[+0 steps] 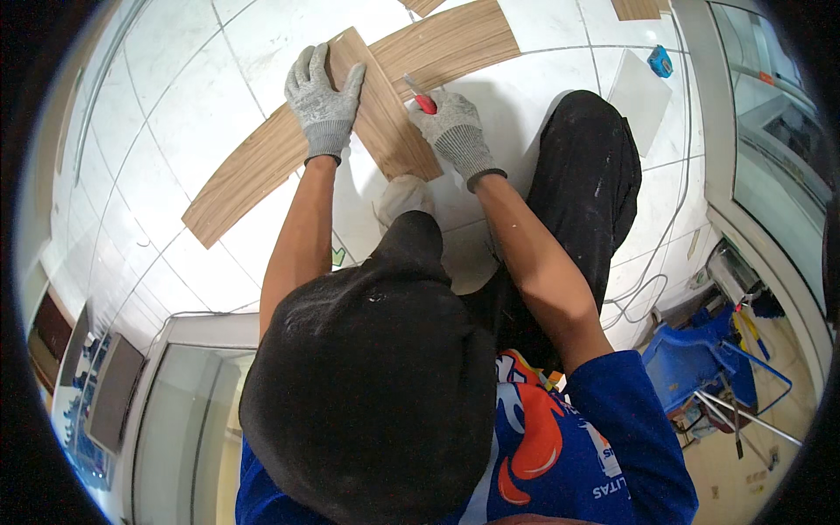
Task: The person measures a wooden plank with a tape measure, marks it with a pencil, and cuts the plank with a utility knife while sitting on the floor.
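Observation:
A short wood-grain plank [389, 114] lies slantwise across a long wood-grain plank [249, 166] on the white tiled floor. My left hand [322, 98], in a grey knit glove, rests on the short plank's upper left part, fingers and thumb spread. Beside that plank's right edge, my gloved right hand [452, 127] is closed round a red-handled knife [426, 103]. Its metal blade points up and left over the long plank, near the short plank's edge. I cannot tell whether the blade touches the wood. A whitish rounded thing [405, 197], partly hidden, sits by the short plank's near end.
A blue tape measure [661, 61] and a pale flat sheet [641, 101] lie at the right, near a trailing cable [669, 241]. More plank pieces [636, 9] show at the far edge. My bent leg [591, 166] stands right of my hands. Blue equipment [691, 359] is at the lower right.

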Available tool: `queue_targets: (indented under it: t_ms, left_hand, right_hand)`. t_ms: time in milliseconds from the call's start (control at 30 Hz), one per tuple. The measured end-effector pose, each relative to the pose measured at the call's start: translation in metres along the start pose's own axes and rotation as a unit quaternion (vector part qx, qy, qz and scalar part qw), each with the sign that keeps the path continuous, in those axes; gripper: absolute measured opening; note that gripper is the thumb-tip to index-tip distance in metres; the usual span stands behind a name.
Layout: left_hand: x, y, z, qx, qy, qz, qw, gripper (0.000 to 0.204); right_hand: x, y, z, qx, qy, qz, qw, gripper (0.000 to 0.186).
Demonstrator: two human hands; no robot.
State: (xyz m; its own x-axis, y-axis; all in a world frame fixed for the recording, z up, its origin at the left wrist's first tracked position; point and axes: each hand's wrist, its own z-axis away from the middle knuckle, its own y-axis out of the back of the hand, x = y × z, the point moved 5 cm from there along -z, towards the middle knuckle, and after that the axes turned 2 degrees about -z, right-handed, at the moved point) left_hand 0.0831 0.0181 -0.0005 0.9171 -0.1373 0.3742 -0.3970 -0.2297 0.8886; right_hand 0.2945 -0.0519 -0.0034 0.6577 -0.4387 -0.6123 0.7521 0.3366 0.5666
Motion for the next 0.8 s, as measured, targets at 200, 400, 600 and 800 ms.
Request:
queue_targets:
  t_ms: [200,400,600,800]
  left_hand:
    - [-0.002,-0.0023,-0.0023,-0.006,-0.004,0.005,1.0,0.071]
    - [-0.0031,-0.0038,-0.0018,0.002,-0.009,0.021,1.0,0.071]
    - [-0.003,-0.0042,-0.0018,-0.01,-0.001,0.002,1.0,0.07]
    - [0.0009,-0.0037,-0.0026,-0.02,0.0,-0.024,1.0,0.07]
  right_hand:
    - [0.0016,-0.0017,-0.0014,-0.001,0.0,0.013,1.0,0.045]
    - [0.0031,-0.0037,-0.0029,-0.002,0.008,-0.007,1.0,0.044]
    - [0.0036,-0.0045,-0.0058,0.002,-0.012,-0.012,1.0,0.044]
    - [-0.0012,-0.0023,-0.0032,-0.002,-0.014,-0.009,1.0,0.044]
